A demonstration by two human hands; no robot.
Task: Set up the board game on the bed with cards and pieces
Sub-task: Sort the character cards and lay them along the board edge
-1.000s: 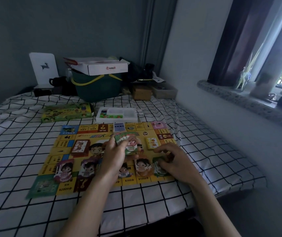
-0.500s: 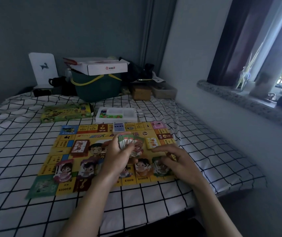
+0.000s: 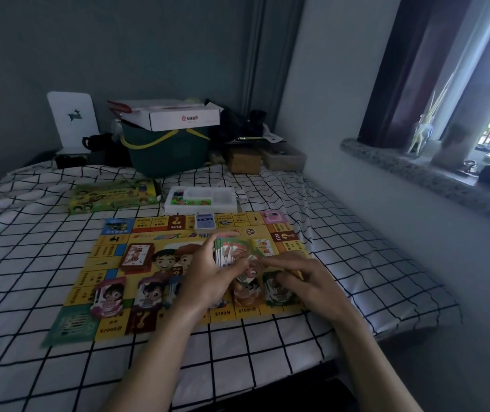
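Note:
A yellow game board [image 3: 113, 257] lies flat on the checked bed. My left hand [image 3: 208, 275] grips a stack of green-edged cards [image 3: 227, 252] above the board's middle. My right hand [image 3: 306, 278] reaches toward that stack, its fingertips at the stack's lower right edge, over a green card pile [image 3: 276, 289]. Card piles lie along the board's near edge: a pink one [image 3: 108, 297], a purple one [image 3: 150, 292], an orange one [image 3: 245, 294]. A red deck [image 3: 135, 257] sits left of centre, a yellow deck [image 3: 264, 248] right of centre, a blue deck [image 3: 205, 222] at the far edge.
Beyond the board lie a white tray of small coloured pieces [image 3: 200, 199] and the green game box [image 3: 113, 196]. A dark green basket [image 3: 163, 150] with a white carton stands at the bed's head. The wall and a window sill [image 3: 416, 171] run along the right.
My left hand has turned the card stack from face-up to edge-on and lowered it slightly. My right hand has lifted off the green pile and moved left to the stack.

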